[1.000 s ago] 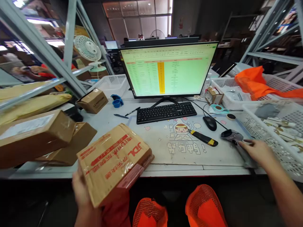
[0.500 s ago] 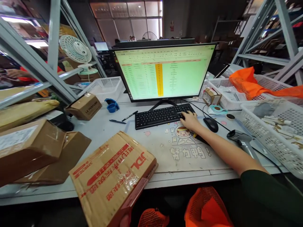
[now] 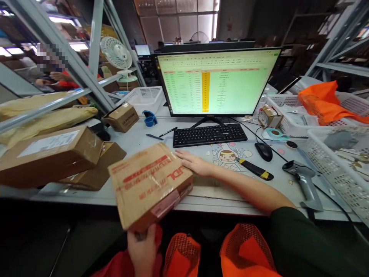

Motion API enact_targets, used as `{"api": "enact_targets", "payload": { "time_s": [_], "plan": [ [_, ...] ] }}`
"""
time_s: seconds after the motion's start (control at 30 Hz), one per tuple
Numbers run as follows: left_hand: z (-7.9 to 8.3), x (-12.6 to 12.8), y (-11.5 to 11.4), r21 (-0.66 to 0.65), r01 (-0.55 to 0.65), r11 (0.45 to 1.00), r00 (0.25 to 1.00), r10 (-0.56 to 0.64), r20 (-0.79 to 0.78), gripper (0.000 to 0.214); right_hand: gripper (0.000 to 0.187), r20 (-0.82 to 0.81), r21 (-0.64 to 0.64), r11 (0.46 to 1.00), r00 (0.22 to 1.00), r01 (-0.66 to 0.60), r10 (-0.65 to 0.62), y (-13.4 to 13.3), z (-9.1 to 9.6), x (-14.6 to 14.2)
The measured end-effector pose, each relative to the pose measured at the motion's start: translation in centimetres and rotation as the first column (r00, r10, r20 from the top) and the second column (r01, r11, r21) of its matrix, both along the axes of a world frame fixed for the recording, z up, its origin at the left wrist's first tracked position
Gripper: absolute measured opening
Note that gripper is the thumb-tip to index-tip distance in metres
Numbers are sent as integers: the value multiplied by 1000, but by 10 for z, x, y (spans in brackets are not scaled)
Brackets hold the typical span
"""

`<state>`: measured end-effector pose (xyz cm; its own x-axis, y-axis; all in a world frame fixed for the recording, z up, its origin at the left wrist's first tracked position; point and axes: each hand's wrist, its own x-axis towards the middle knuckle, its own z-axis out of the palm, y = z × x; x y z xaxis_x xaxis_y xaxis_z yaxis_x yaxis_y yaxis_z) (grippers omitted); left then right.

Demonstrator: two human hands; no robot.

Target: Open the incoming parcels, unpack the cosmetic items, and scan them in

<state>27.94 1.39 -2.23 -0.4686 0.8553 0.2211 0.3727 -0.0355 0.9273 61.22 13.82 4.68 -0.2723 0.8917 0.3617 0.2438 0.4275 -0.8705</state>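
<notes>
A brown cardboard box [image 3: 150, 184] with red JDL print is tilted over the table's front edge, slightly blurred. My left hand [image 3: 142, 243] grips its near side from below, thumb up against the side and the other fingers partly hidden. At the box's far right corner, my right hand [image 3: 196, 163] lies with its fingers stretched out, seemingly touching the edge. Behind it stands the black keyboard [image 3: 210, 134], under a monitor [image 3: 219, 84] showing a spreadsheet. To the right of my right hand lies a black and yellow utility knife [image 3: 255, 169].
Several parcels [image 3: 57, 150] are stacked on the left, beside a small carton [image 3: 122, 117]. On the right are a mouse [image 3: 263, 151], a barcode scanner [image 3: 304, 182] with its cable, and white baskets [image 3: 340, 169]. Metal frame posts [image 3: 96, 38] flank the table.
My right hand has left the keyboard and moved left to the box, uncovering the utility knife. The box has shifted and turned, and more of my left hand shows. The view has swung left.
</notes>
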Motion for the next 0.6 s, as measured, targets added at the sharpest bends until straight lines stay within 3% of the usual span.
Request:
{"api": "enact_targets", "payload": {
  "time_s": [0.07, 0.17, 0.23, 0.3, 0.33, 0.4, 0.47, 0.5, 0.53, 0.6],
  "plan": [
    [33, 4, 12, 165, 3, 986, 997, 10, -76, 60, 77, -248, -56, 986, 959, -155, 137, -25, 2, -23],
    [99, 15, 36, 493, 160, 855, 969, -41, -244, 64, 73, -378, -189, 974, 924, -126, 47, -67, 1, -33],
    [143, 29, 52, 585, 305, 752, 929, -98, -357, 51, 70, -337, -303, 949, 941, -86, -22, -93, -4, -29],
    [175, 48, 65, 524, 522, 673, 819, -223, -529, 35, 65, -179, -369, 929, 984, -44, -24, -117, -10, -17],
    [186, 57, 69, 462, 644, 610, 727, -301, -617, 27, 58, -65, -362, 932, 998, -3, -22, -128, -14, -7],
    [194, 71, 73, 339, 819, 463, 536, -405, -741, 17, 43, 156, -269, 953, 983, 137, -98, -147, -23, 24],
    [191, 79, 69, 292, 888, 355, 431, -425, -796, 17, 35, 309, -119, 919, 894, 375, -325, -163, -35, 66],
    [188, 81, 65, 298, 897, 326, 420, -419, -805, 18, 35, 374, -39, 856, 802, 516, -466, -169, -43, 90],
    [185, 81, 60, 304, 900, 311, 416, -414, -810, 18, 36, 451, 38, 760, 667, 649, -593, -175, -51, 114],
    [181, 79, 47, 286, 906, 311, 401, -417, -816, 18, 46, 634, 132, 561, 366, 817, -682, -185, -67, 157]
  ]
}}
